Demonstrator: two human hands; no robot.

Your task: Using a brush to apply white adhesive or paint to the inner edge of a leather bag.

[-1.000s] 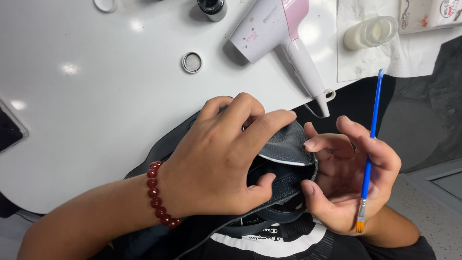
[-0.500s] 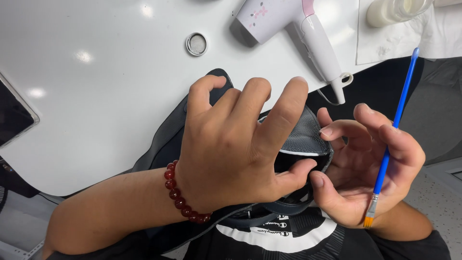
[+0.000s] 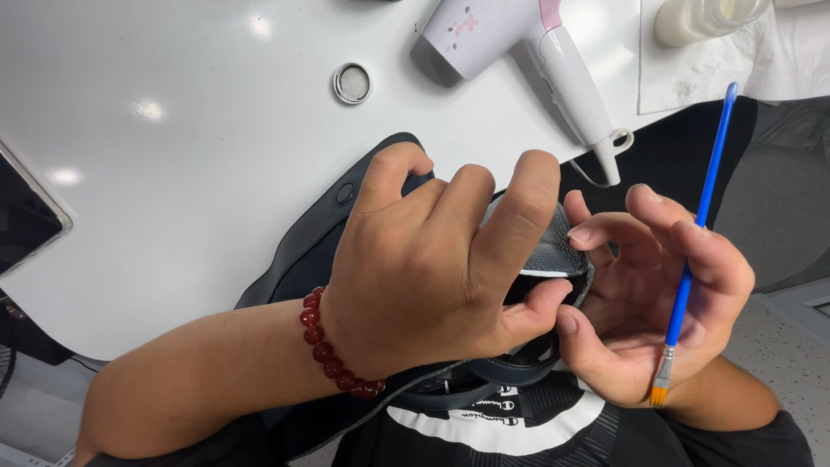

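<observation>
My left hand (image 3: 437, 268), with a red bead bracelet (image 3: 333, 346) on its wrist, lies over a dark leather bag (image 3: 320, 238) at the table's edge and grips its flap, thumb underneath. My right hand (image 3: 648, 303) presses the same grey-black flap (image 3: 540, 246) from the right with thumb and forefinger. A thin blue paintbrush (image 3: 696, 233) with an orange tip is held between the right hand's fingers and points up and away. The bag's strap (image 3: 501, 372) loops below my hands.
A white and pink hair dryer (image 3: 527, 52) lies on the white table (image 3: 173, 173) above my hands. A small round metal lid (image 3: 352, 83) sits left of it. A jar of white liquid (image 3: 705, 15) stands on paper at top right. A dark screen (image 3: 26, 216) shows at the left edge.
The view has closed in and shifted down. My left hand's fingers have spread and lifted over the flap, while the right hand keeps hold of the brush and the flap's edge.
</observation>
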